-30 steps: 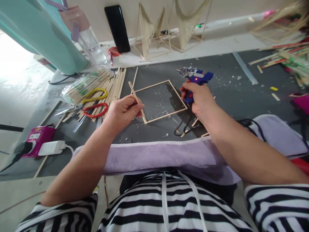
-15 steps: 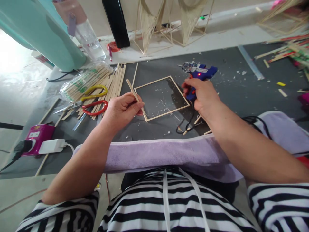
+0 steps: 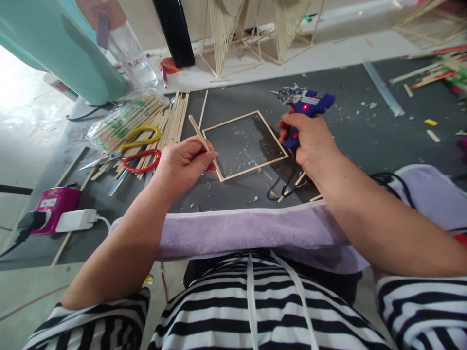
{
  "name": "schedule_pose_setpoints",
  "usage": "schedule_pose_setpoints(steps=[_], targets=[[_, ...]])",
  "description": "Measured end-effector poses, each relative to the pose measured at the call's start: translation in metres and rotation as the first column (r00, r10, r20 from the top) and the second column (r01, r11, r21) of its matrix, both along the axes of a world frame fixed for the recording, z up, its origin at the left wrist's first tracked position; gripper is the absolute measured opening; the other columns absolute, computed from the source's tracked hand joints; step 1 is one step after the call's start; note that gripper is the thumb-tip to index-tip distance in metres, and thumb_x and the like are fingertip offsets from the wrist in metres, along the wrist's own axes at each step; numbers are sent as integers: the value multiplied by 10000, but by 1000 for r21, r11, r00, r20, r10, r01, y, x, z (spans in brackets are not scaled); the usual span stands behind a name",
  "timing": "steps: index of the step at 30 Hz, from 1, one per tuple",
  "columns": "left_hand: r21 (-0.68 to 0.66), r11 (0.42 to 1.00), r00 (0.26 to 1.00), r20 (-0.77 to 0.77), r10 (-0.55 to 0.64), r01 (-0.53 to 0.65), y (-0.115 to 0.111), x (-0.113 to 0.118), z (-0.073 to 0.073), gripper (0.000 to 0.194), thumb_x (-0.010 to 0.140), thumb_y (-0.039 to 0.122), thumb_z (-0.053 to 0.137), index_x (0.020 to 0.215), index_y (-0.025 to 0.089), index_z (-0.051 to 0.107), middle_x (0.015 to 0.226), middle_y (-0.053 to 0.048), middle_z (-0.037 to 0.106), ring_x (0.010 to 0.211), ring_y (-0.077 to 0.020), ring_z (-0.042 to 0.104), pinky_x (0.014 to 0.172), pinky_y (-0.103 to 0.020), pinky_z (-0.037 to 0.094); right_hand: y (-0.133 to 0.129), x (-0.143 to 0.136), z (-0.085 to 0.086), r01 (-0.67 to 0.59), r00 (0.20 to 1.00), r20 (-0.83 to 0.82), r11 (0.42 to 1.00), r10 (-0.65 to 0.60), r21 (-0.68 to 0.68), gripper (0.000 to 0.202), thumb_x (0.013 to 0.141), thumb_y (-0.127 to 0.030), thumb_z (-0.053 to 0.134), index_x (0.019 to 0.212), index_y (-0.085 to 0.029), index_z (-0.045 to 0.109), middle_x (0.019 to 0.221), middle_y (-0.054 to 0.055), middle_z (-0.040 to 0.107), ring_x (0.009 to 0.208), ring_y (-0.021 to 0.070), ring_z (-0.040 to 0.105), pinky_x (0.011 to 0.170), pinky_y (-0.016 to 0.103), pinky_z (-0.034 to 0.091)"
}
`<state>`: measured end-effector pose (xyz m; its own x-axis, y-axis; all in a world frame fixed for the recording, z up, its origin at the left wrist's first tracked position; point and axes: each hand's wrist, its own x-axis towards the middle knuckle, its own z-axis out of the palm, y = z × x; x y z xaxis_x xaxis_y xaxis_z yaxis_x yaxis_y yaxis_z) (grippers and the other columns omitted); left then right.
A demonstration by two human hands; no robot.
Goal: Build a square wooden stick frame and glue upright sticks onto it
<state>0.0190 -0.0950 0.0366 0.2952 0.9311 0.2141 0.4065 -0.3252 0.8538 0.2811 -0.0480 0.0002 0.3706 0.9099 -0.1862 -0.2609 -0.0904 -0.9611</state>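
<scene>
Between the thumb and fingers of my left hand (image 3: 188, 163) is a thin wooden stick (image 3: 197, 129), tilted with its upper end pointing away from me. That hand is at the left side of a square frame (image 3: 251, 166) made of wooden sticks, which lies on the dark table; whether the fingers touch the frame I cannot tell. My right hand (image 3: 310, 136) is wrapped round the handle of a blue glue gun (image 3: 304, 104) with a red light. Its nozzle points left, above the frame's far right corner.
Scissors (image 3: 140, 160) with yellow and red handles lie on loose wooden sticks (image 3: 177, 119) at left. A purple power socket (image 3: 54, 204) holds a white charger. A lilac towel (image 3: 241, 233) covers the front edge. Stick structures (image 3: 222, 39) and a black phone (image 3: 175, 34) stand at the back.
The glue gun in my right hand has shifted slightly to the right. My left hand keeps its hold on the stick, and the frame stays in place. The view has moved a little.
</scene>
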Motion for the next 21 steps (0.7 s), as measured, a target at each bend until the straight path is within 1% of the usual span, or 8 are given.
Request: schedule_pose_setpoints(steps=[4,9,15,21], targets=[[-6,1000,1000,0,0,0,0,0,0,108,854,232,640,761,177,635,795,-1,673,641,-102,676,622,-216,618,-2,-2,1,-15,999,30,999,14,33,161,728,-163,686,652,-269,592,603,-39,612,554,130,460,555,302,401],[-17,1000,1000,18,-1,1,-1,1,1,111,847,229,645,748,179,640,794,-8,669,640,-113,675,627,-241,625,-2,-1,0,-24,1000,12,1000,24,13,152,736,-159,680,680,-266,588,623,-31,604,570,133,454,597,327,375],[-34,999,1000,15,18,-17,-1,0,-1,113,851,257,651,767,183,641,805,-11,679,655,-117,677,639,-236,622,-1,-1,-1,-31,999,8,999,31,23,180,630,-221,720,667,-303,564,614,-28,609,597,153,448,607,347,361],[-36,999,1000,24,13,-13,-1,-1,-2,115,854,265,657,780,178,641,805,-12,671,655,-113,675,630,-226,620,-2,0,-3,-37,999,10,999,36,23,200,590,-257,734,681,-308,564,618,-38,617,630,162,435,632,351,360]])
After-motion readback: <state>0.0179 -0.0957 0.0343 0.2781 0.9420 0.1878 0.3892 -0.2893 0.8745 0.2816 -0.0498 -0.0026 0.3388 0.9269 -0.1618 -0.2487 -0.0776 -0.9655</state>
